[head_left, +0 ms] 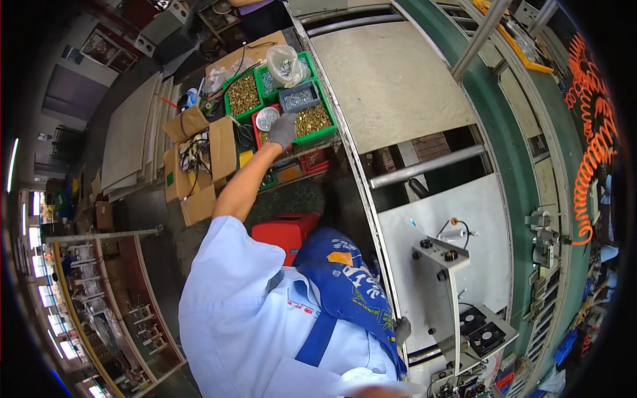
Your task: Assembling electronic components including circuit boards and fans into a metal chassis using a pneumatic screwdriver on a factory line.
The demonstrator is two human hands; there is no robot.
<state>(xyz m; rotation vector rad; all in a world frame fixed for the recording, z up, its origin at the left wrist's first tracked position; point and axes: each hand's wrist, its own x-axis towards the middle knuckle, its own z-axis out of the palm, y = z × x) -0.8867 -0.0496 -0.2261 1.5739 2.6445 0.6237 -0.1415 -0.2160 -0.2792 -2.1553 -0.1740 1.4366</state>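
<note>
My left hand (283, 131), in a grey glove, reaches over the parts bins at the upper middle. Its fingers are bunched together beside a white round tub (267, 118) of small silvery parts and a green bin (325, 136) of brass-coloured fasteners. Whatever lies between the fingertips is hidden. My right hand (403, 330), also gloved in grey, is low by the near edge of a white metal panel (391, 229); my body covers most of it and its fingers do not show clearly. An upright metal plate assembly (438, 292) with black feet stands on that panel.
Behind the bins sits a clear bag (285, 66) of hardware. An open cardboard box (222, 149) with cables is left of them, a red stool (286, 232) below. Metal rollers (428, 166) span the line. Orange coiled hoses (590, 152) hang at right. Another person (262, 16) is at the top.
</note>
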